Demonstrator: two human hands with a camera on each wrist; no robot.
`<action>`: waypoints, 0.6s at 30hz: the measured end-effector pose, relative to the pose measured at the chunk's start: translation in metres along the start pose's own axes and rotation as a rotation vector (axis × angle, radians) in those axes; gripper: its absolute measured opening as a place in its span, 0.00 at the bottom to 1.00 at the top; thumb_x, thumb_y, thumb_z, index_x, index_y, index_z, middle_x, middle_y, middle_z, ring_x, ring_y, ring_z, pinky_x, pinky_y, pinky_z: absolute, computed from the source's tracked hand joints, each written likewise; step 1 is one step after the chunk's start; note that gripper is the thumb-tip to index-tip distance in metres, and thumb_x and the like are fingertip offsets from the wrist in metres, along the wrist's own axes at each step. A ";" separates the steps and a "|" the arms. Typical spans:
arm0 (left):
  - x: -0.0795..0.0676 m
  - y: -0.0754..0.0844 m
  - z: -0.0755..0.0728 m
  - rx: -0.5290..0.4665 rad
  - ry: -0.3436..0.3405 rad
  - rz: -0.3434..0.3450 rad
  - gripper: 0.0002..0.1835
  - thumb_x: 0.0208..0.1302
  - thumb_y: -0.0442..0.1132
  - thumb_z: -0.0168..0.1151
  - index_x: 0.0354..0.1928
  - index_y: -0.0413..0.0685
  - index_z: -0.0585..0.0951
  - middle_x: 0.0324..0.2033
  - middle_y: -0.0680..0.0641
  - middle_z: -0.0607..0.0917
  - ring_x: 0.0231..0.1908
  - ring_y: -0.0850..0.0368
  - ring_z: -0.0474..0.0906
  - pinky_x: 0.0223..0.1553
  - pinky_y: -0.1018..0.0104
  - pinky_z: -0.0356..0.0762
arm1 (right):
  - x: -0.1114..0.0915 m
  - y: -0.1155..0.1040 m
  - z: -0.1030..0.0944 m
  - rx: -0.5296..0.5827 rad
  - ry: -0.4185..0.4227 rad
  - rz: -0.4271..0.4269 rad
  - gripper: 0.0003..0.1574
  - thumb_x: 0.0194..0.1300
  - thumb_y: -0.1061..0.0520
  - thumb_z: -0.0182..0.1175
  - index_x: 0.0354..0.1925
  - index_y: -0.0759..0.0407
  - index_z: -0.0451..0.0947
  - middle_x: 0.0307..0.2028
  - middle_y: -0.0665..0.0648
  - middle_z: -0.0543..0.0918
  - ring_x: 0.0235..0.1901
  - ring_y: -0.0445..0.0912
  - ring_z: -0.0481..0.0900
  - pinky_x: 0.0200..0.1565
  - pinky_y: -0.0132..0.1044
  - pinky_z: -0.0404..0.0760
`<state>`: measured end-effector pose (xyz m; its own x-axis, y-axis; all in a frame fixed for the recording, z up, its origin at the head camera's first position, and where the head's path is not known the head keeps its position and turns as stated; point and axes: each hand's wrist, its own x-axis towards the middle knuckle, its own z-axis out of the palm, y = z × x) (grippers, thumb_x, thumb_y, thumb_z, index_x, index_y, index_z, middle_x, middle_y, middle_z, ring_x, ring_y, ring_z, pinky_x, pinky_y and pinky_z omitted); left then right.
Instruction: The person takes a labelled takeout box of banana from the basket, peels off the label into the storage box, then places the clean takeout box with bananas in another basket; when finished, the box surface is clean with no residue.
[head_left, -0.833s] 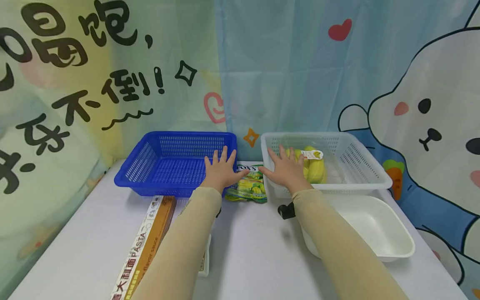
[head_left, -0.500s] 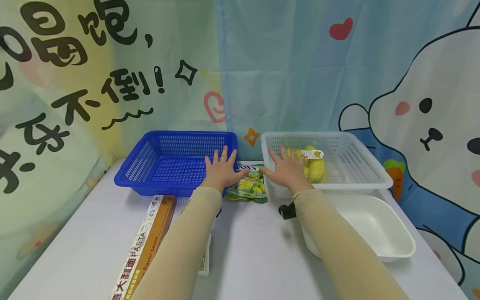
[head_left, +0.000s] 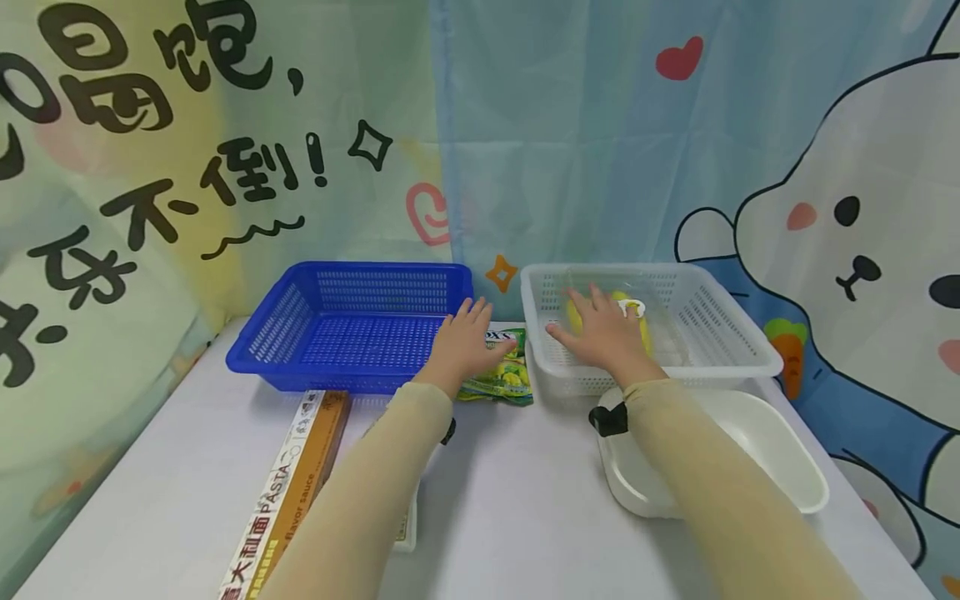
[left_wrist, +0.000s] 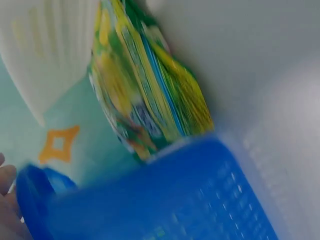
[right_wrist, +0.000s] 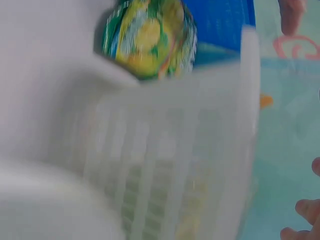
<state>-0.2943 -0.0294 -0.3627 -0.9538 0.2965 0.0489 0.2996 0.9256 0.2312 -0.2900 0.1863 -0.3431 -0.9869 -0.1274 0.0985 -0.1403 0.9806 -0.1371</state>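
Fingers spread, my left hand (head_left: 467, 346) hovers by the right end of the blue basket (head_left: 292, 358), overlapping a green and yellow FOX'S bag (head_left: 504, 379). My right hand (head_left: 606, 335) stretches over the near left side of the white basket (head_left: 720, 371). Inside that basket, bananas (head_left: 645, 333) in a clear pack are partly hidden behind the hand. Neither hand holds anything. The left wrist view shows the bag (left_wrist: 145, 85) beside the blue basket's rim (left_wrist: 125, 192); fingertips (left_wrist: 7, 179) enter at the edge. Fingertips (right_wrist: 310, 210) also show at the right wrist view's edge.
A long pasta box (head_left: 300, 475) lies in front of the blue basket. Under my left forearm a small white-edged item (head_left: 407, 533) is mostly hidden. A white tub (head_left: 780, 454) stands before the white basket, partly under my right arm. A printed curtain (head_left: 570, 150) hangs behind.
Both hands have shifted to the right: the left off the blue basket's edge toward the bag, the right further over the bananas. The things on the table stay put.
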 end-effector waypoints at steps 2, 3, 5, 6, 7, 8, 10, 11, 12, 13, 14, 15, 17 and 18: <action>0.000 0.009 0.003 -0.037 0.001 0.027 0.41 0.61 0.66 0.44 0.69 0.49 0.53 0.70 0.48 0.53 0.70 0.52 0.42 0.68 0.52 0.47 | -0.004 0.013 -0.004 0.004 0.011 0.005 0.53 0.58 0.25 0.42 0.70 0.53 0.47 0.69 0.68 0.49 0.66 0.66 0.48 0.60 0.68 0.49; -0.001 0.013 0.005 -0.064 -0.002 0.035 0.41 0.61 0.65 0.44 0.69 0.48 0.54 0.70 0.48 0.53 0.70 0.52 0.44 0.68 0.53 0.48 | -0.007 0.021 -0.006 0.007 0.015 0.009 0.53 0.58 0.25 0.42 0.70 0.54 0.48 0.68 0.69 0.49 0.66 0.66 0.48 0.59 0.68 0.50; -0.003 0.023 0.008 -0.142 -0.014 0.035 0.39 0.62 0.62 0.46 0.69 0.48 0.55 0.70 0.48 0.53 0.70 0.53 0.47 0.68 0.54 0.51 | -0.012 0.038 -0.011 0.021 0.014 0.016 0.53 0.58 0.26 0.43 0.70 0.55 0.48 0.68 0.70 0.48 0.65 0.68 0.48 0.58 0.69 0.51; -0.004 0.029 0.010 -0.192 -0.024 0.030 0.39 0.62 0.62 0.47 0.69 0.48 0.55 0.70 0.48 0.52 0.69 0.53 0.48 0.67 0.55 0.52 | -0.015 0.047 -0.012 0.026 0.006 0.019 0.54 0.58 0.26 0.44 0.70 0.55 0.47 0.68 0.70 0.48 0.65 0.69 0.48 0.58 0.70 0.51; -0.005 0.034 0.012 -0.236 -0.034 0.024 0.39 0.62 0.61 0.48 0.69 0.48 0.54 0.70 0.48 0.52 0.69 0.52 0.49 0.67 0.55 0.53 | -0.018 0.056 -0.014 0.038 -0.007 0.025 0.54 0.57 0.25 0.43 0.70 0.56 0.46 0.68 0.71 0.47 0.65 0.69 0.48 0.58 0.70 0.51; -0.007 0.039 0.015 -0.280 -0.039 0.013 0.39 0.62 0.61 0.48 0.69 0.48 0.54 0.70 0.48 0.51 0.69 0.52 0.50 0.66 0.55 0.55 | -0.022 0.066 -0.015 0.054 -0.026 0.036 0.55 0.57 0.25 0.43 0.70 0.56 0.45 0.68 0.71 0.46 0.65 0.70 0.47 0.58 0.70 0.50; -0.009 0.048 0.021 -0.356 -0.046 -0.004 0.39 0.62 0.59 0.49 0.69 0.48 0.53 0.70 0.47 0.50 0.68 0.51 0.51 0.66 0.55 0.55 | -0.028 0.085 -0.016 0.070 -0.067 0.059 0.57 0.57 0.24 0.42 0.70 0.57 0.42 0.68 0.72 0.44 0.64 0.71 0.46 0.58 0.70 0.50; -0.010 0.051 0.024 -0.384 -0.045 -0.012 0.39 0.62 0.59 0.49 0.69 0.48 0.53 0.70 0.47 0.50 0.68 0.51 0.51 0.66 0.55 0.56 | -0.032 0.094 -0.017 0.078 -0.080 0.068 0.58 0.57 0.23 0.41 0.70 0.58 0.42 0.68 0.73 0.43 0.64 0.71 0.46 0.57 0.70 0.51; -0.011 0.055 0.028 -0.409 -0.041 -0.016 0.39 0.62 0.59 0.50 0.70 0.48 0.53 0.70 0.46 0.49 0.68 0.50 0.51 0.66 0.55 0.56 | -0.035 0.103 -0.016 0.087 -0.092 0.078 0.59 0.56 0.23 0.41 0.70 0.59 0.41 0.67 0.74 0.43 0.64 0.71 0.45 0.58 0.70 0.50; -0.011 0.058 0.032 -0.423 -0.035 -0.020 0.40 0.62 0.59 0.50 0.70 0.48 0.52 0.71 0.45 0.49 0.68 0.50 0.51 0.66 0.54 0.56 | -0.038 0.110 -0.016 0.101 -0.102 0.088 0.60 0.56 0.23 0.42 0.70 0.60 0.41 0.67 0.74 0.43 0.64 0.71 0.45 0.58 0.70 0.50; -0.011 0.060 0.036 -0.441 -0.027 -0.027 0.40 0.62 0.58 0.51 0.70 0.48 0.52 0.71 0.45 0.48 0.68 0.49 0.52 0.65 0.54 0.57 | -0.041 0.117 -0.015 0.114 -0.109 0.095 0.60 0.56 0.23 0.42 0.70 0.60 0.40 0.67 0.74 0.42 0.64 0.71 0.44 0.57 0.70 0.50; -0.010 0.063 0.040 -0.457 -0.018 -0.031 0.40 0.62 0.58 0.51 0.70 0.47 0.52 0.71 0.45 0.47 0.68 0.49 0.52 0.65 0.54 0.57 | -0.043 0.124 -0.014 0.115 -0.115 0.097 0.60 0.56 0.23 0.43 0.70 0.59 0.39 0.67 0.75 0.42 0.64 0.71 0.44 0.57 0.70 0.50; -0.009 0.066 0.047 -0.486 0.003 -0.039 0.40 0.62 0.57 0.52 0.69 0.46 0.53 0.71 0.44 0.47 0.68 0.48 0.53 0.65 0.53 0.58 | -0.047 0.133 -0.011 0.133 -0.127 0.102 0.61 0.55 0.24 0.45 0.71 0.58 0.39 0.67 0.75 0.42 0.64 0.72 0.45 0.55 0.72 0.51; -0.009 0.067 0.050 -0.500 0.015 -0.041 0.39 0.62 0.56 0.52 0.69 0.46 0.53 0.71 0.44 0.47 0.67 0.47 0.53 0.65 0.53 0.58 | -0.048 0.137 -0.009 0.150 -0.142 0.103 0.61 0.55 0.24 0.46 0.71 0.58 0.37 0.67 0.75 0.42 0.64 0.72 0.45 0.55 0.72 0.51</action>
<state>-0.2641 0.0421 -0.3966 -0.9659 0.2553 0.0435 0.2177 0.7096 0.6701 -0.2610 0.3282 -0.3579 -0.9964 -0.0580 -0.0613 -0.0382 0.9578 -0.2850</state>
